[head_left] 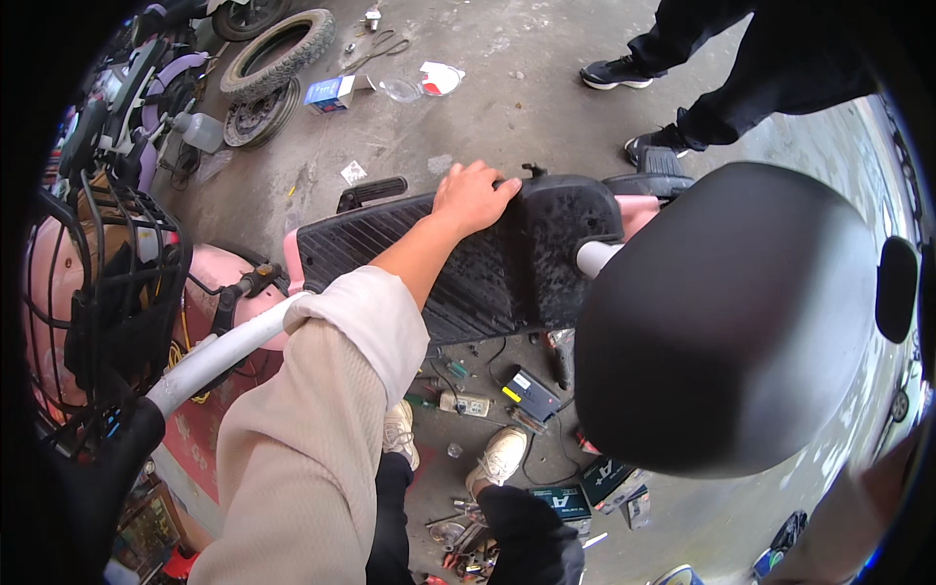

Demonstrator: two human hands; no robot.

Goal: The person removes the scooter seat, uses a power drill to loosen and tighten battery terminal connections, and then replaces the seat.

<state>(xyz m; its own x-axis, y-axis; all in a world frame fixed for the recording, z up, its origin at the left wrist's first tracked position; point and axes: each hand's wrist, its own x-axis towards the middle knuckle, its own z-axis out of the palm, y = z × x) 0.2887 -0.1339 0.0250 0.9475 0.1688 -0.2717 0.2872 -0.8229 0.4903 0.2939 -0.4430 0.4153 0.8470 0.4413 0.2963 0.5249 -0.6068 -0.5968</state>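
Note:
A pink electric scooter stands before me, with its ribbed black footboard (409,268) across the middle. My left hand (473,200) is closed over the far edge of this footboard, its fingertips hidden beyond the edge and its thumb toward the raised black section (565,229). My left forearm, in a rolled beige sleeve, reaches past the white handlebar tube (210,361). To the right the smooth black seat (721,322) hides part of the scooter. A blurred arm (858,517) shows at the lower right rim; my right hand itself cannot be seen.
Another person's dark-trousered legs (770,78) stand at the far right. A tyre (278,56), a blue-and-white box (331,93) and a black wire basket (107,283) are on the left. Near my shoes (499,456) lie a black rectangular unit (532,395), a power strip (464,404), cables, tools and dark boxes (606,483).

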